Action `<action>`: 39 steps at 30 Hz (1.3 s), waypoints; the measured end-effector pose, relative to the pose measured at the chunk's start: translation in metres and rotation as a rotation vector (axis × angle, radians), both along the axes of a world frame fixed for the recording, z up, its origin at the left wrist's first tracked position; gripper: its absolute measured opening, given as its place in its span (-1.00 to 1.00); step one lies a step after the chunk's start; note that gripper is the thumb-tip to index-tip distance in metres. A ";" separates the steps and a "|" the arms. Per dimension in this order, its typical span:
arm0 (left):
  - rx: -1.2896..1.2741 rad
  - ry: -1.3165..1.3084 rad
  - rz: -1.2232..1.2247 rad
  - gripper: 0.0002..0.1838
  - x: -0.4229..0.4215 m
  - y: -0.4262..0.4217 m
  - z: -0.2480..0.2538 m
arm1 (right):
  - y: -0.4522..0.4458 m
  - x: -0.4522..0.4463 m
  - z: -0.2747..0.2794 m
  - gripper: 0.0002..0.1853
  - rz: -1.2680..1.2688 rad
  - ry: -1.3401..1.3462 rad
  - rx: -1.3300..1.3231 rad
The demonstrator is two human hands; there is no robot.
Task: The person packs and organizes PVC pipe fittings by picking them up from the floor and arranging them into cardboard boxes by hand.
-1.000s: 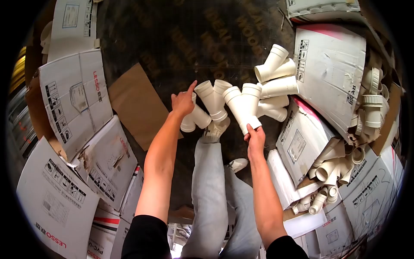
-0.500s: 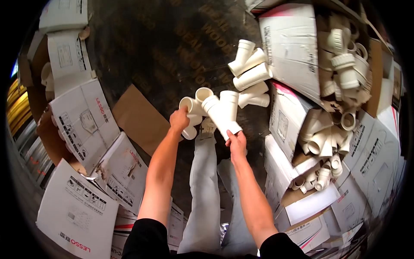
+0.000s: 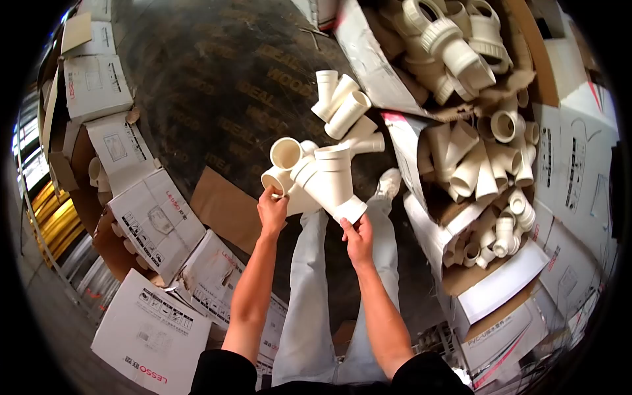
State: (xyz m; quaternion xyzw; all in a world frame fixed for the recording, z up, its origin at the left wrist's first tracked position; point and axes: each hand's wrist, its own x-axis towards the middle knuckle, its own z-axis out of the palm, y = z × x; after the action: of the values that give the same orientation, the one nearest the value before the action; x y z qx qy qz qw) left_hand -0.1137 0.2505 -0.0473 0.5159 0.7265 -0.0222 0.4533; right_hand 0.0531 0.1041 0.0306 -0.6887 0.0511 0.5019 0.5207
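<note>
My left hand [image 3: 272, 210] is closed on the rim of a white pipe wye [image 3: 301, 197], whose round openings face up at me. In my right hand [image 3: 357, 239], the fingers grip the lower end of another white pipe wye [image 3: 332, 174], its two branches pointing up and away. This second wye overlaps the first and hides part of it; whether they touch I cannot tell. Just beyond, on the dark floor, lie several loose white wyes [image 3: 349, 115].
At the right, open cartons hold large threaded fittings [image 3: 457, 56], mid-sized branch fittings [image 3: 484, 164] and small fittings [image 3: 505, 230]. White cartons [image 3: 158, 224] line the left side. A brown cardboard sheet [image 3: 224, 207] lies on the floor [image 3: 197, 99].
The view has shifted toward the right-hand cartons, which look larger. Both hands keep hold of their wyes, and these have tilted slightly. A shoe now shows at the right.
</note>
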 end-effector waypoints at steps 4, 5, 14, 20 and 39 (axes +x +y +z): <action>0.024 -0.227 0.155 -0.83 0.029 -0.017 0.027 | -0.019 0.032 0.038 -0.74 -0.036 0.027 0.081; 0.043 -0.316 0.190 -0.84 0.039 -0.018 0.039 | -0.023 0.041 0.050 -0.73 -0.061 0.064 0.094; 0.050 -0.757 0.255 -0.66 0.143 -0.016 0.163 | -0.075 0.144 0.135 -0.69 -0.431 -0.177 0.180; 0.031 -0.834 0.110 -0.66 0.212 -0.029 0.172 | -0.090 0.222 0.134 -0.72 -0.711 -0.402 0.123; -0.310 -0.949 0.193 -0.68 0.381 -0.051 0.153 | -0.051 0.486 0.039 -0.72 -0.694 -0.623 -0.057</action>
State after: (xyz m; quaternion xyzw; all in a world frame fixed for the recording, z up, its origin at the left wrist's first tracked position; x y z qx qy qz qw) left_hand 0.2674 0.1999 0.1062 0.3266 0.4729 0.1492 0.8047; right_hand 0.5393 0.0531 0.0701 -0.7629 0.1332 0.0658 0.6293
